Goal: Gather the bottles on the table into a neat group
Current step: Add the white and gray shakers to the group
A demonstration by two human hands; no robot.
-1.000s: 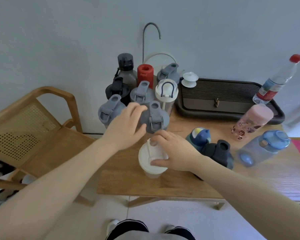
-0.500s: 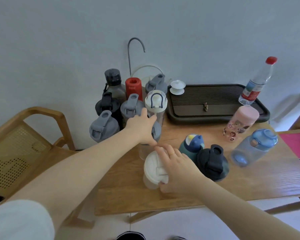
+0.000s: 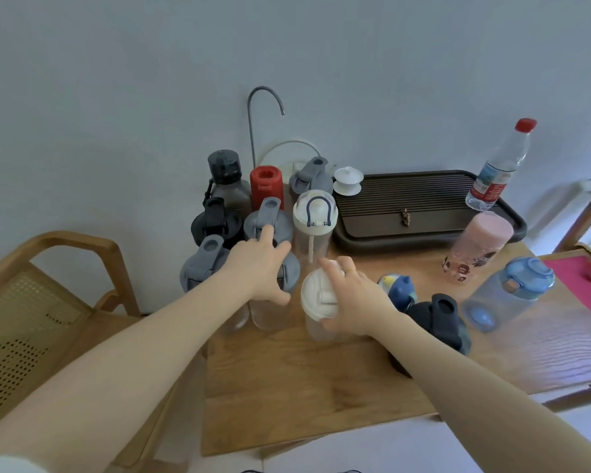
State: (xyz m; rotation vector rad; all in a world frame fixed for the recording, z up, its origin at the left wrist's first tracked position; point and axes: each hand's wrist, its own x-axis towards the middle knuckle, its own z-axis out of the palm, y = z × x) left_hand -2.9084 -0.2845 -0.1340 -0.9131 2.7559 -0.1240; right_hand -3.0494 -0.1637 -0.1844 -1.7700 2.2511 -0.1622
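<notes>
Several grey, black, red and white-lidded bottles stand packed together at the table's back left. My left hand (image 3: 260,268) grips the lid of a clear grey-lidded bottle (image 3: 270,312) at the front of that group. My right hand (image 3: 352,302) holds a white-lidded clear bottle (image 3: 316,298) just to its right, fingers curled over the lid's edge. Apart on the right stand a small navy bottle (image 3: 401,290), a black-lidded bottle (image 3: 440,319), a pink bottle (image 3: 476,247), a blue-lidded clear bottle (image 3: 512,291) and a red-capped water bottle (image 3: 502,169).
A dark slatted tea tray (image 3: 423,206) sits at the back, with a white lidded cup (image 3: 347,180) on its left corner. A curved metal spout (image 3: 253,131) rises behind the group. A wooden chair (image 3: 48,302) stands left of the wooden table (image 3: 304,404). A red mat (image 3: 584,285) lies far right.
My right hand has moved the white-lidded bottle back and left, close to the group. My left hand has stayed on the grey-lidded front bottle. The view has shifted.
</notes>
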